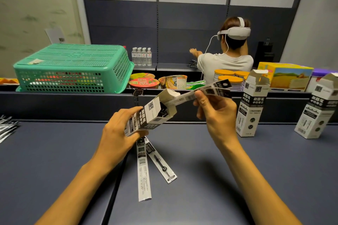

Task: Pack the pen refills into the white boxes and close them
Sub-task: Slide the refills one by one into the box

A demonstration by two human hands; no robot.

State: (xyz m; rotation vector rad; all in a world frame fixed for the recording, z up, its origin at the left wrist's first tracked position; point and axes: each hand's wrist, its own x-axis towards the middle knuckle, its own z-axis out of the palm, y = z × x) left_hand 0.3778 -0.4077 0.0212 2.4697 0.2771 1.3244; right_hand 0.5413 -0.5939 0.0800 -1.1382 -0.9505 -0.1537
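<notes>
The left hand point(117, 131) wraps its fingers around a tilted open white cardboard box point(146, 117), while the right hand point(215, 111) pinches packaged pen refills point(210, 88) entering its mouth.

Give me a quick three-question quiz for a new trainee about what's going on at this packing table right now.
1. True or false: the left hand holds a white box with its top flaps open.
2. Multiple choice: the right hand is pinching A) a water bottle, B) packaged refills with one end at the box mouth, C) the green basket.
3. How many loose refill packets lie flat on the table below the hands?

Key
1. True.
2. B.
3. Two, one showing its barcode side, the other showing the refill through its clear front.
</notes>
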